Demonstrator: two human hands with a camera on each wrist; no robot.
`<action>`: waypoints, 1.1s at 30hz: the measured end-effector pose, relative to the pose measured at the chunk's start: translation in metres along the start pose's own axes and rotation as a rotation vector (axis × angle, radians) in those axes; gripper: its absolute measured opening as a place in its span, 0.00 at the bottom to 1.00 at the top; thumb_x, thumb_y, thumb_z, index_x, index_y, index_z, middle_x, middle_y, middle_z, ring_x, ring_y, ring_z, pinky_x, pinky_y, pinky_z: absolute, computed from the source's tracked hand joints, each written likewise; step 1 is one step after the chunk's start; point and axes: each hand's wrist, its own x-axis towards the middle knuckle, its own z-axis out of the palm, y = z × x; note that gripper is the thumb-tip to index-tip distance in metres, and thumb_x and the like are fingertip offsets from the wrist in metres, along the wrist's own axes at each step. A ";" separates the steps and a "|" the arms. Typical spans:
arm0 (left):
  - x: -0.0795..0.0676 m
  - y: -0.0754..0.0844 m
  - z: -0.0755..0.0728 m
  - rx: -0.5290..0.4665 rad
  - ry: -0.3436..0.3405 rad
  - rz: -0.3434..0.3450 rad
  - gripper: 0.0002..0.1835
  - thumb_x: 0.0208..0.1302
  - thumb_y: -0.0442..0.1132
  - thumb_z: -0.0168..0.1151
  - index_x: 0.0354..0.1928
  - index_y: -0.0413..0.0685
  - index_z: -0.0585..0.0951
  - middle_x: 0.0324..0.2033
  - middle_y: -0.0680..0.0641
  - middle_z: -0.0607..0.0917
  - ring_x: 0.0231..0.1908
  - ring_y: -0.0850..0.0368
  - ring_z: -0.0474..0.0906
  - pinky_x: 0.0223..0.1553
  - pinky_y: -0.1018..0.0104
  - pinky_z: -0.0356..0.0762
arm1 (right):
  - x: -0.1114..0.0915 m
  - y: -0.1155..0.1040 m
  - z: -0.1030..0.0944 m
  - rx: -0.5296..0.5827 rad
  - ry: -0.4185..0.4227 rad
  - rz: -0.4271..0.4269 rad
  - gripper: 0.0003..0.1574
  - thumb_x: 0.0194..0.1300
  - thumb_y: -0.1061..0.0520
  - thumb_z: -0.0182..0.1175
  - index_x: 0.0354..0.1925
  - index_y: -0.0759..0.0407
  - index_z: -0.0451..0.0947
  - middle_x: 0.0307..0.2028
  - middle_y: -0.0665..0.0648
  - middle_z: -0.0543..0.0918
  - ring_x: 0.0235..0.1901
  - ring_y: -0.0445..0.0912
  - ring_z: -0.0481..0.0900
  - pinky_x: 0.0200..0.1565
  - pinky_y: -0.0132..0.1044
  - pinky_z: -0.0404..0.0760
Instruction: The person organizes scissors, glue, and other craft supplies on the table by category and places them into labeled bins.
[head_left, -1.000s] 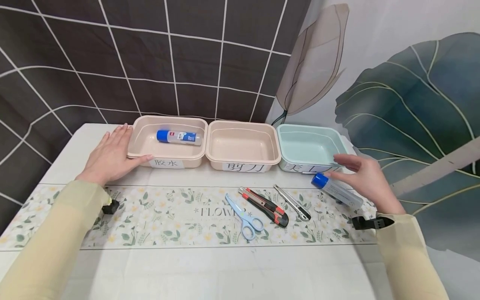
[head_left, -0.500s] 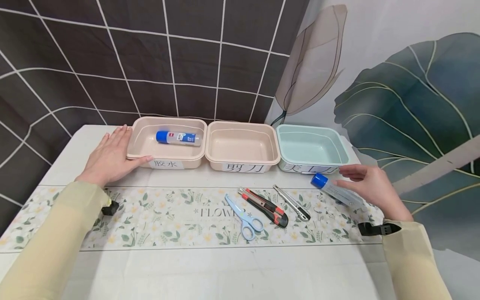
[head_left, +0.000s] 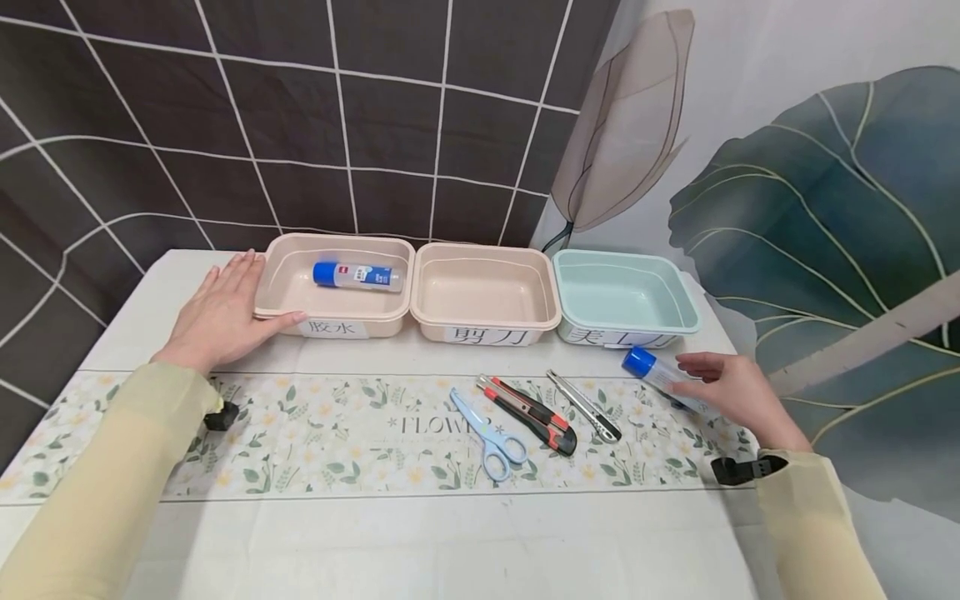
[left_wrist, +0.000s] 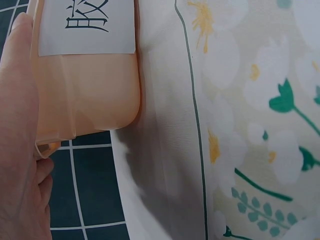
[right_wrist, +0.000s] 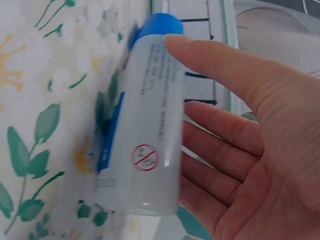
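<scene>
In the head view my left hand [head_left: 222, 310] rests on the left end of a pink bin [head_left: 279, 302], fingers extended along its side and thumb along the front rim. A glue bottle [head_left: 358, 276] with a blue cap lies inside that bin. At the right, a second glue bottle [head_left: 641, 362] lies on the table, also blue-capped. My right hand [head_left: 738, 398] is close around this bottle [right_wrist: 145, 125]. In the right wrist view the thumb [right_wrist: 220, 62] overlaps the bottle just below its cap. The other fingers [right_wrist: 220, 150] reach its edge, loosely bent, without a visible grip.
A middle pink bin [head_left: 487, 287] and a light blue bin [head_left: 626, 292] continue the row, with labels on their fronts. Blue scissors [head_left: 489, 433], a red-and-black utility knife [head_left: 528, 412] and a slim silver utility knife [head_left: 585, 404] lie on the table's floral strip.
My right hand drew back slightly to the right, then came down and in over the glue bottle, which stays in about the same place. My left hand has not moved.
</scene>
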 end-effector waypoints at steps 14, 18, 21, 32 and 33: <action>0.000 0.003 -0.001 0.003 -0.002 -0.005 0.61 0.66 0.74 0.51 0.78 0.29 0.44 0.76 0.27 0.47 0.77 0.34 0.38 0.76 0.46 0.27 | 0.001 0.008 0.009 -0.006 -0.001 0.037 0.42 0.60 0.40 0.74 0.59 0.69 0.80 0.49 0.69 0.84 0.44 0.57 0.81 0.41 0.40 0.81; 0.001 0.003 -0.001 0.006 -0.008 -0.008 0.62 0.66 0.74 0.52 0.78 0.29 0.44 0.76 0.27 0.47 0.77 0.34 0.38 0.76 0.46 0.26 | 0.001 0.008 0.010 -0.003 -0.005 0.038 0.40 0.61 0.42 0.74 0.59 0.69 0.80 0.49 0.69 0.84 0.43 0.57 0.80 0.41 0.40 0.81; 0.001 0.002 0.000 0.010 -0.008 -0.006 0.62 0.66 0.74 0.53 0.78 0.29 0.44 0.76 0.27 0.48 0.77 0.34 0.39 0.76 0.46 0.27 | 0.001 0.007 0.010 -0.005 -0.008 0.035 0.39 0.61 0.43 0.74 0.59 0.69 0.80 0.49 0.69 0.84 0.43 0.57 0.80 0.41 0.40 0.80; 0.000 0.001 0.000 0.008 0.002 -0.001 0.61 0.66 0.74 0.52 0.78 0.29 0.45 0.76 0.27 0.48 0.77 0.33 0.40 0.76 0.45 0.28 | 0.003 0.006 0.012 -0.007 -0.007 0.012 0.38 0.60 0.43 0.75 0.58 0.68 0.81 0.48 0.66 0.85 0.41 0.54 0.79 0.37 0.36 0.81; 0.000 0.001 0.000 0.007 0.002 -0.001 0.62 0.66 0.74 0.52 0.78 0.29 0.45 0.76 0.27 0.48 0.77 0.33 0.40 0.76 0.45 0.28 | 0.003 0.006 0.012 -0.010 -0.004 0.005 0.38 0.60 0.43 0.75 0.57 0.68 0.81 0.48 0.66 0.85 0.40 0.54 0.79 0.37 0.36 0.81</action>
